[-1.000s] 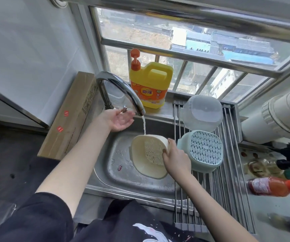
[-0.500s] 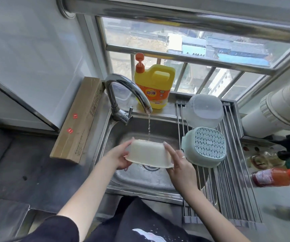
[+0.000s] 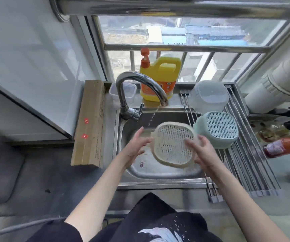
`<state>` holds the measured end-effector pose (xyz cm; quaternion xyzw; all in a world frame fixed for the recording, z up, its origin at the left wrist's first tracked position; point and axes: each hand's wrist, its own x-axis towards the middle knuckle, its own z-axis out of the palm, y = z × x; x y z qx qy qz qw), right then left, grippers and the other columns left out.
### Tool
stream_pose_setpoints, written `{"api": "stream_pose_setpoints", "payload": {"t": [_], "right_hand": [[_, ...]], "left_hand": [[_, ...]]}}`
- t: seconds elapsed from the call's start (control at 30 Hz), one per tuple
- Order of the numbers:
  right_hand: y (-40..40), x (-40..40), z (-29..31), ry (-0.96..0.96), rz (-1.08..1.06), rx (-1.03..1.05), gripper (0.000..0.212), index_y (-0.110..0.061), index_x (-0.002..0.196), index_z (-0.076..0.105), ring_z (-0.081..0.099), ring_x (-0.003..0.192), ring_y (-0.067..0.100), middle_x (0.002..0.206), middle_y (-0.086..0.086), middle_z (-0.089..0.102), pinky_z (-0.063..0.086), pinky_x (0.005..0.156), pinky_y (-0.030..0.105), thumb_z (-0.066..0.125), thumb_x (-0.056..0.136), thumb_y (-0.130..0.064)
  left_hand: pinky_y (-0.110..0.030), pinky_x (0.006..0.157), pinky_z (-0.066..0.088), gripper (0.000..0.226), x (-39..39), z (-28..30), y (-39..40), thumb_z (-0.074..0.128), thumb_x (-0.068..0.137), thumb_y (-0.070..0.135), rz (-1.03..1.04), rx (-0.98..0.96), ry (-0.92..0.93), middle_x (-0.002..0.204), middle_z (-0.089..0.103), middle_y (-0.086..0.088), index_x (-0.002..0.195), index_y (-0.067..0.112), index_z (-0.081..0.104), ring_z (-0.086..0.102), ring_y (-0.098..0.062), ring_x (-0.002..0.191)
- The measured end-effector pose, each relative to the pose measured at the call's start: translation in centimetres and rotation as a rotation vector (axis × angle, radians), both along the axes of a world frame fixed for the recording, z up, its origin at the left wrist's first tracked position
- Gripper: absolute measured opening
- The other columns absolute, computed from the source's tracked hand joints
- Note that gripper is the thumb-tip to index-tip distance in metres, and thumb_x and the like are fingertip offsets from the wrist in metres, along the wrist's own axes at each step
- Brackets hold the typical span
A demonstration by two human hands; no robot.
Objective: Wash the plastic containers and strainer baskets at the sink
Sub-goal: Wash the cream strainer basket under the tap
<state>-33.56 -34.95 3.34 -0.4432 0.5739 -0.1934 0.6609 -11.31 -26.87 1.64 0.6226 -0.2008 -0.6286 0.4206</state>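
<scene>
The cream strainer basket (image 3: 173, 144) hangs over the steel sink (image 3: 158, 172), tipped up so its perforated bottom faces the camera and its open mouth faces away and down toward the basin. It sits between the two hands, and that is the relation the next move depends on. The right hand (image 3: 204, 156) is at the basket's right and lower rim, its fingers lying across the mesh face; they look fairly straight, and motion blur hides whether the thumb hooks behind the rim, so the hold cannot be told for sure. The left hand (image 3: 137, 147) is just beside the left rim with fingers spread and relaxed, holding nothing; blur makes it unclear whether it touches the plastic.

The thin stream from the faucet (image 3: 141, 88) falls just left of the basket's upper edge, between it and the left hand, so the water misses the mesh. The basket's longer side runs from upper left to lower right.

To the right, on the roll-up drying rack (image 3: 256, 163), a green strainer basket (image 3: 216, 130) and a clear plastic container (image 3: 209, 96) lie upside down. The right hand is the nearer one to that rack, so setting the cream basket down would likely fall to it.
</scene>
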Motion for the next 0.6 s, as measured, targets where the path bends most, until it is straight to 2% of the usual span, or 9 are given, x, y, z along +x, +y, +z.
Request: {"api": "stream_pose_setpoints", "payload": {"t": [0.03,0.1,0.17,0.23,0.27,0.37,0.43,0.53,0.6], "right_hand": [[0.0,-0.4,0.3,0.105,-0.022,-0.145,0.096,-0.02,0.135,0.04,0.062,0.106,0.026,0.123,0.008,0.058,0.051,0.091,0.049,0.083,0.056,-0.053],[0.2,-1.1,0.3,0.172,-0.035,-0.329,0.091,-0.029,0.129,0.04,0.057,0.109,0.022,0.125,0.004,0.054,0.051,0.091,0.043,0.086,0.053,-0.052],[1.5,-0.7,-0.1,0.156,-0.019,-0.369,0.083,-0.028,0.126,0.042,0.057,0.105,0.019,0.123,0.003,0.054,0.052,0.085,0.035,0.087,0.058,-0.043],[2.6,0.6,-1.1,0.327,0.044,-0.488,0.076,-0.022,0.124,0.043,0.054,0.1,0.015,0.118,0.002,0.054,0.042,0.079,0.023,0.087,0.062,-0.032],[3.0,1.0,-1.8,0.378,0.062,-0.525,0.074,-0.022,0.122,0.044,0.053,0.1,0.015,0.116,0.0,0.054,0.039,0.079,0.021,0.087,0.062,-0.031],[4.0,2.0,-1.8,0.225,-0.049,-0.428,0.07,-0.03,0.119,0.041,0.055,0.102,0.013,0.114,-0.007,0.052,0.046,0.08,0.026,0.086,0.065,-0.031],[4.6,2.1,-1.6,0.189,-0.109,-0.462,0.071,-0.03,0.12,0.041,0.055,0.1,0.006,0.112,-0.011,0.052,0.046,0.081,0.024,0.086,0.065,-0.029],[6.2,2.8,-2.3,0.128,-0.137,-0.363,0.071,-0.027,0.122,0.039,0.056,0.106,0.012,0.112,-0.009,0.052,0.047,0.083,0.026,0.085,0.067,-0.026],[7.0,2.8,-3.0,0.233,-0.084,-0.377,0.071,-0.029,0.117,0.04,0.057,0.105,0.018,0.112,-0.005,0.054,0.05,0.085,0.033,0.087,0.063,-0.029]], "left_hand": [[-0.041,0.106,0.036,0.08,0.5,-0.4,0.3,0.064,0.081,0.03,0.009,0.026,-0.095,0.147,0.036,-0.005,0.148,0.028,0.02,0.041,-0.022,0.128],[-0.039,0.103,0.037,0.063,1.7,-1.3,1.1,0.058,0.088,0.024,0.044,0.101,-0.197,0.145,0.04,-0.004,0.145,0.021,0.031,0.042,-0.024,0.129],[-0.04,0.1,0.042,0.051,2.6,-2.0,2.1,0.053,0.088,0.016,0.091,0.176,-0.166,0.132,0.051,-0.008,0.138,0.017,0.043,0.048,-0.026,0.12],[-0.038,0.089,0.045,0.045,3.1,-2.5,3.0,0.05,0.085,0.011,0.131,0.217,-0.129,0.116,0.058,-0.01,0.129,0.014,0.052,0.053,-0.024,0.106],[-0.037,0.086,0.046,0.04,3.2,-2.6,3.3,0.05,0.084,0.01,0.136,0.22,-0.13,0.113,0.059,-0.01,0.123,0.015,0.055,0.054,-0.023,0.103],[-0.037,0.088,0.048,0.028,3.1,-2.2,3.9,0.049,0.085,0.008,0.126,0.207,-0.126,0.114,0.06,-0.007,0.108,0.019,0.058,0.056,-0.022,0.106],[-0.036,0.087,0.048,0.025,2.9,-2.0,4.0,0.048,0.085,0.006,0.132,0.192,-0.106,0.112,0.061,-0.006,0.102,0.02,0.061,0.058,-0.02,0.103],[-0.034,0.086,0.047,0.026,2.3,-1.7,3.5,0.046,0.087,0.007,0.139,0.171,-0.1,0.112,0.061,-0.006,0.105,0.018,0.06,0.058,-0.02,0.104],[-0.035,0.088,0.047,0.03,1.6,-1.6,3.2,0.046,0.087,0.006,0.111,0.166,-0.116,0.11,0.06,-0.005,0.113,0.015,0.058,0.057,-0.021,0.106]]}}
